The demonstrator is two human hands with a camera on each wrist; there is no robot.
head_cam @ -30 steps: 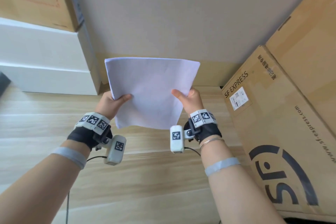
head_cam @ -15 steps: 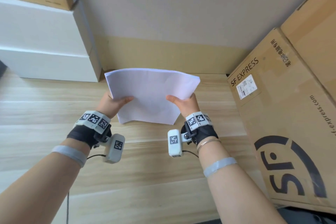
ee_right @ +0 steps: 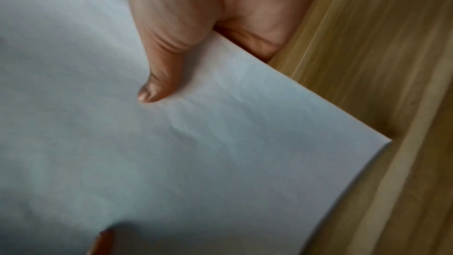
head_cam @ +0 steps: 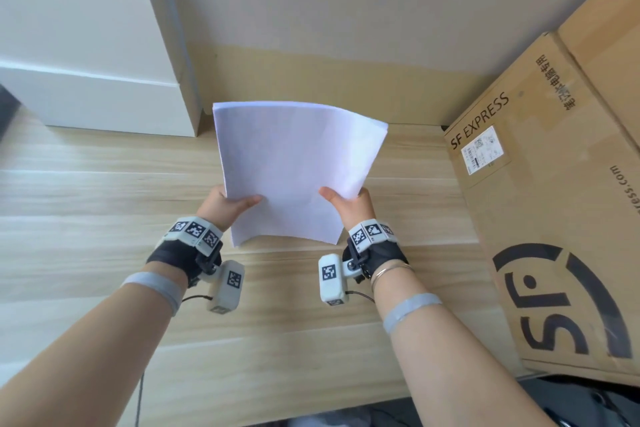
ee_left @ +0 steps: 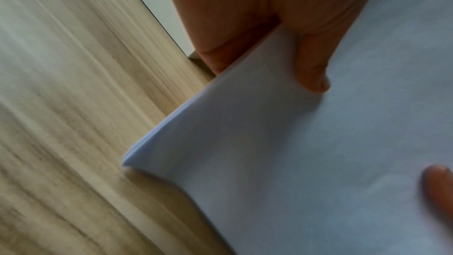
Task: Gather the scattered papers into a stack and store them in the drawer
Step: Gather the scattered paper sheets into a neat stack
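The person holds the stack of papers (head_cam: 294, 170) in both hands above the wooden desk (head_cam: 86, 211), near its far edge. The left hand (head_cam: 225, 206) has its grip clamped on the stack's left edge, thumb on top. The right hand (head_cam: 349, 206) is clamped on the right edge in the same way. A cardboard box (head_cam: 554, 218) stands at the desk's right edge, and white drawers (head_cam: 86, 80) stand at the far left corner.

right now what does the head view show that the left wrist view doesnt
Only the head view shows the right hand, the SF Express box, the white drawer unit and the stack's curved far edge. Only the left wrist view shows the thumb pressed on the top sheet and the near corner's layered edges up close. Both show the left hand gripping the paper stack above the wooden desk.
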